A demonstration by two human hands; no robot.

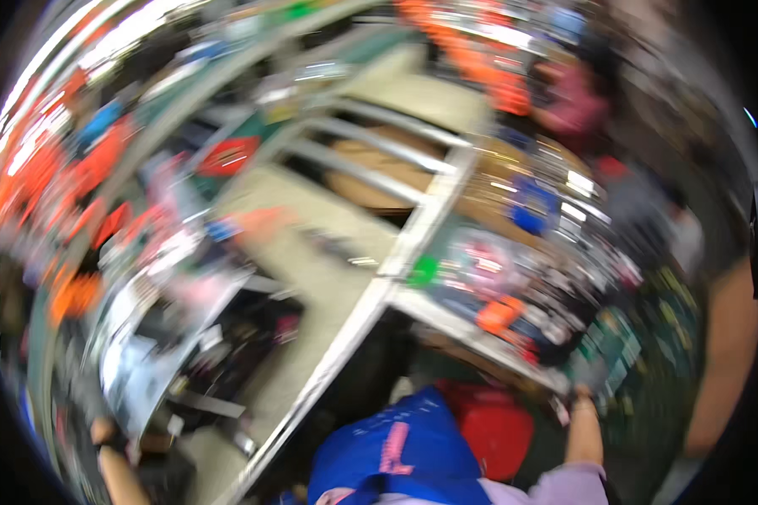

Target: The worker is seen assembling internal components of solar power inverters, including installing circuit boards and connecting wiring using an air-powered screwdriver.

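Note:
Strong motion smear covers the whole view. My left hand [84, 389], in a grey glove, is at the lower left, beside a bin with a pale bluish side [139, 379]. Dark, mixed small items [236, 341] lie to the right of that bin's side. At the lower right my right hand [595, 370], also grey-gloved, is near the table corner, against a green patterned surface [616, 341]. Whether it touches or holds anything there is too smeared to tell. The fingers of both hands are blurred.
A pale-edged worktable [333, 341] runs diagonally before me, with metal bars [379, 151] across an opening. A red stool [501, 429] stands by my blue apron [387, 446]. Packaged goods [488, 257] crowd the right-hand table. A person in pink [577, 105] is farther off.

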